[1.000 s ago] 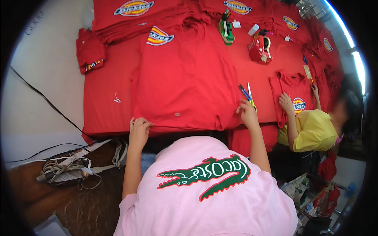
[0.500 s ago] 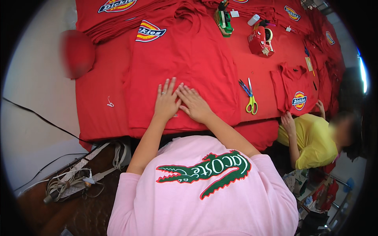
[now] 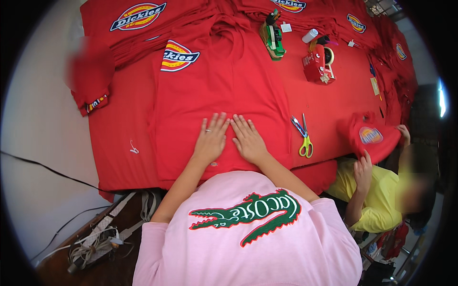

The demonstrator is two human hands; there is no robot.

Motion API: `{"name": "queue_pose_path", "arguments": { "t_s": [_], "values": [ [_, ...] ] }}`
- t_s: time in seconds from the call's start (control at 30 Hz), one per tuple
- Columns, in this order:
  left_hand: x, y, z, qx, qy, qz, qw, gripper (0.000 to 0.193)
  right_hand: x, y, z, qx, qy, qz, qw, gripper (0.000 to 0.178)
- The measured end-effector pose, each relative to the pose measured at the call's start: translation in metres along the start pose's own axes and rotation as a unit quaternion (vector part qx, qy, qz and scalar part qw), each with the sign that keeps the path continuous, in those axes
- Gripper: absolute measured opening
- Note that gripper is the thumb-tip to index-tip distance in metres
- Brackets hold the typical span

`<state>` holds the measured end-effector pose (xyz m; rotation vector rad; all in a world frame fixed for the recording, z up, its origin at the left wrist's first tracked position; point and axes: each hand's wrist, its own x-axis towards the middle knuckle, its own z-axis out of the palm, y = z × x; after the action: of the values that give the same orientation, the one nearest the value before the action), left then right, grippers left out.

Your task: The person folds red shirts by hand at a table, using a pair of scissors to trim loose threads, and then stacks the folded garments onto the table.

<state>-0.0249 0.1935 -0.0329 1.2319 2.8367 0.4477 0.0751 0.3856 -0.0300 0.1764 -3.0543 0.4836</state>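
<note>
A red T-shirt [image 3: 200, 95] with a colourful logo print near its neckline lies spread before me on the red-covered table. My left hand [image 3: 211, 139] rests flat on its lower middle, fingers stretched out, a ring on one finger. Beside it, a small gap apart, my right hand [image 3: 249, 141] also lies flat on the cloth with its fingers extended. Neither hand grips anything. Right of the shirt are yellow-handled scissors [image 3: 306, 143] and small blue thread snips [image 3: 298, 126].
Folded red shirts [image 3: 138, 24] are stacked at the back left. A green dispenser [image 3: 273, 40] and a red tape dispenser [image 3: 318, 66] stand behind the scissors. At the right, a person in yellow [image 3: 372, 190] holds up a red shirt [image 3: 372, 136]. Cables [image 3: 93, 248] lie lower left.
My hands have moved apart from each other, still flat on the shirt. The person at the right has lifted a red shirt off the table. My view has shifted slightly.
</note>
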Motion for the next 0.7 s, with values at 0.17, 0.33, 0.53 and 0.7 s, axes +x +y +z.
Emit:
{"name": "queue_pose_path", "arguments": {
  "t_s": [0.17,0.33,0.53,0.7],
  "values": [
    [0.063,-0.025,-0.014,-0.044,0.028,0.010,0.999,0.074,0.074,0.024,-0.012,-0.030,0.050,0.017,0.998,0.064],
    [0.107,-0.048,-0.011,0.015,0.055,0.029,0.998,0.072,0.130,0.067,-0.021,-0.071,0.079,0.011,0.994,0.062],
    [0.111,-0.053,-0.001,0.040,0.090,-0.005,0.995,0.069,0.147,0.077,-0.015,-0.112,0.126,0.018,0.985,0.064],
    [0.027,-0.039,0.001,0.043,0.089,-0.105,0.990,0.070,0.069,0.040,0.002,-0.085,0.128,0.106,0.982,0.067]
  ]
}}
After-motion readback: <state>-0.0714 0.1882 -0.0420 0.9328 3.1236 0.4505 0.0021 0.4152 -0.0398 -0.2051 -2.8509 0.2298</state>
